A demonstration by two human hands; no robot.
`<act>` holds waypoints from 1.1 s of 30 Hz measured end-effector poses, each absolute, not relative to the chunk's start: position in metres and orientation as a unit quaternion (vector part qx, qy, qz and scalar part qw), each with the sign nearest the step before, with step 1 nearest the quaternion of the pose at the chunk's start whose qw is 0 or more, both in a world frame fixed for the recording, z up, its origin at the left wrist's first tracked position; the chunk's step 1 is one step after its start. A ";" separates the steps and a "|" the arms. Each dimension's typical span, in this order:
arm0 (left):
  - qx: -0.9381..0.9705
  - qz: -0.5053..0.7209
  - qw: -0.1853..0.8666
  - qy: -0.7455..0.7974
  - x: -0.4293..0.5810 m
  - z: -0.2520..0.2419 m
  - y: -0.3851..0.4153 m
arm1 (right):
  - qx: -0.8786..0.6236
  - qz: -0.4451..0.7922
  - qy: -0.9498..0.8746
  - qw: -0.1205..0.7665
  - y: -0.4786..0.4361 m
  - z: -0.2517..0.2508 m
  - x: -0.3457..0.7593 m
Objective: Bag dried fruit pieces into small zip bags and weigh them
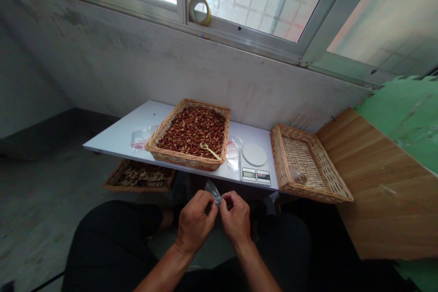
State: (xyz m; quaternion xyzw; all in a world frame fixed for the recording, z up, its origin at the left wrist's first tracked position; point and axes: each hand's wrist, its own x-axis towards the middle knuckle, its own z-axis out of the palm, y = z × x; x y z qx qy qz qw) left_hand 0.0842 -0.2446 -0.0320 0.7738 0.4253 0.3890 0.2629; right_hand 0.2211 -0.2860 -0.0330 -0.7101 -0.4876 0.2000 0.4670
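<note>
Between my two hands, just off the table's front edge, is a small clear plastic bag (213, 190). My left hand (195, 219) pinches its left side, thumb against fingers. On the other side my right hand (235, 215) pinches it the same way. What the bag holds, if anything, I cannot make out. Beyond the hands a wicker basket (186, 160) full of reddish-brown dried pieces stands on the white table (119, 134). A pale yellow spoon (210, 150) lies on those pieces. Right of the basket are flat clear bags (233, 153) and a white kitchen scale (255, 157).
At the table's right end sits a second wicker basket (308, 159) with a small filled bag (297, 175) inside. More clear bags (142, 138) lie at left. Under the table is a lower basket (138, 178). A tape roll (200, 10) rests on the window sill; a wooden board (393, 182) leans right.
</note>
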 end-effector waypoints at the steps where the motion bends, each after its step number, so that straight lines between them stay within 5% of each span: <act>1: 0.769 0.392 0.276 0.422 0.084 -0.029 -0.244 | -0.708 0.214 -0.482 0.469 -0.284 -0.033 0.223; 7: 0.799 0.371 0.326 0.342 0.067 -0.019 -0.231 | -0.641 0.418 -0.358 0.535 -0.269 -0.042 0.247; 15: 0.854 0.225 0.362 0.299 0.063 -0.016 -0.211 | -0.565 0.558 -0.343 0.503 -0.274 -0.030 0.241; 24: 0.774 0.268 0.460 0.345 0.065 -0.015 -0.217 | -0.558 0.531 -0.367 0.521 -0.284 -0.033 0.242; 33: 0.754 0.293 0.451 0.377 0.062 -0.022 -0.216 | -0.578 0.284 -0.589 0.489 -0.297 0.003 0.240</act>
